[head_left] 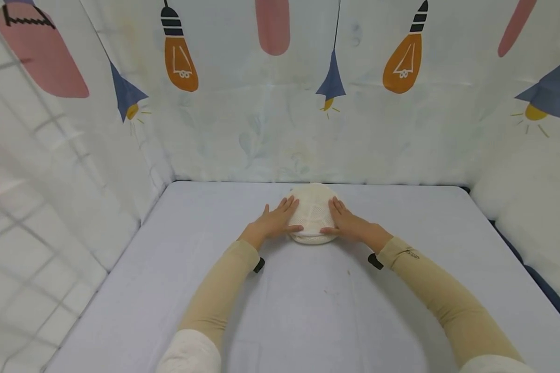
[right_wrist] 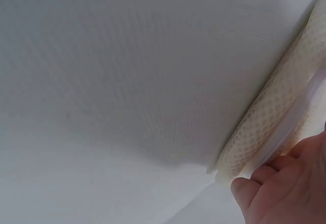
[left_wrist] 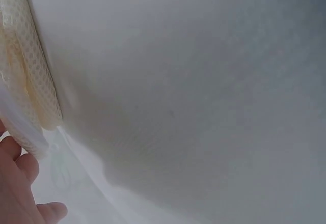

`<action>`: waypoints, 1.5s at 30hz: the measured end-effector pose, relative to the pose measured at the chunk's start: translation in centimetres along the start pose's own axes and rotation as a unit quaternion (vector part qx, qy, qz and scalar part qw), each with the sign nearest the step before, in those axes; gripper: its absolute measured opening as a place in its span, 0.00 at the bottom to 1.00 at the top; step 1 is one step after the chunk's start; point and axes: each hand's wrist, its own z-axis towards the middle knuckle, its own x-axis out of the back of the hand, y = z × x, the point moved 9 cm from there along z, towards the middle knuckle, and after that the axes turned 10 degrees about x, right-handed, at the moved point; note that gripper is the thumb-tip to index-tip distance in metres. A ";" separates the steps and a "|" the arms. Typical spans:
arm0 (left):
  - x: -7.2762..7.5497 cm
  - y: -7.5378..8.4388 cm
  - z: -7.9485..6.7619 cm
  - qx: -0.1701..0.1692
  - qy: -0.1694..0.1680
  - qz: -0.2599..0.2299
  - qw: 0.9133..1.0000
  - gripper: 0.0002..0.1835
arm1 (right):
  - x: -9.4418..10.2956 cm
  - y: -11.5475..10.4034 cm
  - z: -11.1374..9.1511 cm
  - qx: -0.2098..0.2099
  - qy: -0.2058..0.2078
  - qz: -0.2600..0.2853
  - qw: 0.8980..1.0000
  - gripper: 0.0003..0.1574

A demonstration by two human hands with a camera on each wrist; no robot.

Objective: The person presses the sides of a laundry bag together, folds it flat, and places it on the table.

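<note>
A round, cream mesh item (head_left: 312, 211) with a white band round its lower part lies at the far middle of the table. My left hand (head_left: 276, 220) rests on its left side, thumb spread toward the near edge and fingers pointing away. On the opposite side my right hand (head_left: 352, 224) touches it in the same way, fingers extended along its surface. The left wrist view shows the mesh edge (left_wrist: 43, 81) with left fingertips (left_wrist: 28, 167) right at it. Close by the mesh wall (right_wrist: 270, 112) in the right wrist view are the right fingers (right_wrist: 262, 175).
The table (head_left: 303, 311) has a pale cover with a few small specks. Behind it hangs a white curtain (head_left: 214, 140) printed with lamps and bulbs, and more white fabric (head_left: 51, 217) encloses the left side. A dark strip (head_left: 550, 295) runs along the right edge.
</note>
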 end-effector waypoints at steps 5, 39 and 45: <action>-0.3 0.3 -0.1 0.009 -0.010 0.016 1.000 0.51 | -0.2 0.2 0.0 -0.003 -0.003 0.009 1.000 0.65; -1.1 1.0 0.0 0.046 -0.033 0.059 0.997 0.49 | -1.1 0.2 0.1 -0.033 -0.070 0.014 0.997 0.65; -0.9 1.0 0.1 0.049 -0.036 0.062 0.996 0.49 | -0.9 0.0 0.2 -0.026 -0.066 0.004 0.997 0.64</action>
